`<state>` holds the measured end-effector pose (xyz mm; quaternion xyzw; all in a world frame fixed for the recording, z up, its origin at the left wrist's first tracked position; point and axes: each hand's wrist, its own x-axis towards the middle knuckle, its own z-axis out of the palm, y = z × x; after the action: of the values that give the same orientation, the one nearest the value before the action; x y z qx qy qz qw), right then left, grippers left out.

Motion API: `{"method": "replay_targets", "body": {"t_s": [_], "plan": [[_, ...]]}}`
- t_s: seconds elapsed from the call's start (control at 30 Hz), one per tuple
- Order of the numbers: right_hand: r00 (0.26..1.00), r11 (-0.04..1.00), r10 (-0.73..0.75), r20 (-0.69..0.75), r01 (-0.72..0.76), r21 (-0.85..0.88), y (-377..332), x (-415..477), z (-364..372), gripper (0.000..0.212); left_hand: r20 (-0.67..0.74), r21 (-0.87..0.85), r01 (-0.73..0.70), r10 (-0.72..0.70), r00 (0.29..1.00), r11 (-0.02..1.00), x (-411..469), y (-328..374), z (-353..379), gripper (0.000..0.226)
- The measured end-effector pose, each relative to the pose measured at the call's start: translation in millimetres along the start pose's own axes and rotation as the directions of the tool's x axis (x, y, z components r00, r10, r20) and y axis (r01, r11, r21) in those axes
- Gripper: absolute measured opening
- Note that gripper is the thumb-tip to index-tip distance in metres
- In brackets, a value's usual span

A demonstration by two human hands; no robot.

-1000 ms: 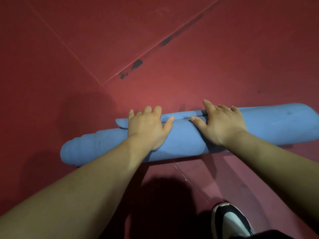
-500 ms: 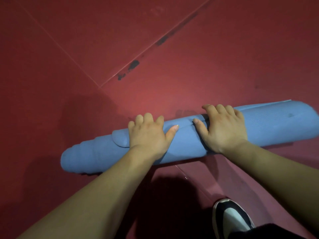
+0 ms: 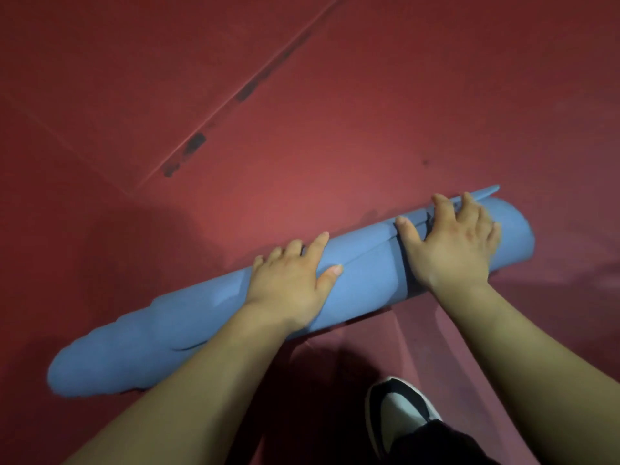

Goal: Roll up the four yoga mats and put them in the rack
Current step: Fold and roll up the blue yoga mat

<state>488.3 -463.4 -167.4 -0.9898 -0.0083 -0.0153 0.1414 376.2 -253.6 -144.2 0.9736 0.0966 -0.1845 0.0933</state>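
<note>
Blue yoga mat (image 3: 188,333), rolled, lies slantwise on red floor (image 3: 335,129). Left hand (image 3: 288,283) flat on it, fingers spread. Right hand (image 3: 449,243) presses near its right end, fingers straight.

**One head-worn camera, aimed steeply down**

A single wide-angle camera sat on the person's head and looked forward and steeply down at the red floor (image 3: 335,129). It was the only view. It stood close. Both forearms ran in from the lower edge of the frame, and the left hand (image 3: 288,280) and right hand (image 3: 453,243) lay near the middle on the rolled blue mat (image 3: 134,347), which crossed the view slantwise. A shoe (image 3: 399,411) showed at the bottom edge, almost under the lens. The picture was slightly blurred.
</note>
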Motion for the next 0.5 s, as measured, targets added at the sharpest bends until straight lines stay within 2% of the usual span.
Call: {"method": "replay_targets", "body": {"t_s": [0.1, 0.17, 0.27, 0.4, 0.5], "plan": [[0.987, 0.985, 0.158, -0.026, -0.156, 0.074, 24.9, 3.9, -9.7, 0.085, -0.003, -0.015, -0.08, 0.08, 0.997, 0.997, 21.6, 40.4, -1.2, 0.074], [0.952, 0.938, 0.307, 0.006, -0.303, 0.169, 39.9, 2.5, -16.6, 0.094, 0.025, -0.031, -0.131, 0.132, 0.991, 0.991, 34.1, 64.5, -1.6, 0.078], [0.857, 0.761, 0.498, 0.136, -0.506, 0.405, 57.2, -2.4, -21.0, 0.108, 0.09, -0.042, -0.181, 0.184, 0.979, 0.983, 45.7, 90.3, -1.6, 0.084], [0.837, 0.621, 0.522, 0.166, -0.506, 0.598, 65.9, -4.3, -20.0, 0.111, 0.14, -0.049, -0.16, 0.165, 0.976, 0.986, 46.6, 103.7, -2.6, 0.09], [0.797, 0.51, 0.576, 0.181, -0.524, 0.682, 64.1, 1.2, -26.3, 0.108, 0.085, -0.012, -0.155, 0.156, 0.984, 0.988, 38.8, 104.8, -12.6, 0.087]]}}
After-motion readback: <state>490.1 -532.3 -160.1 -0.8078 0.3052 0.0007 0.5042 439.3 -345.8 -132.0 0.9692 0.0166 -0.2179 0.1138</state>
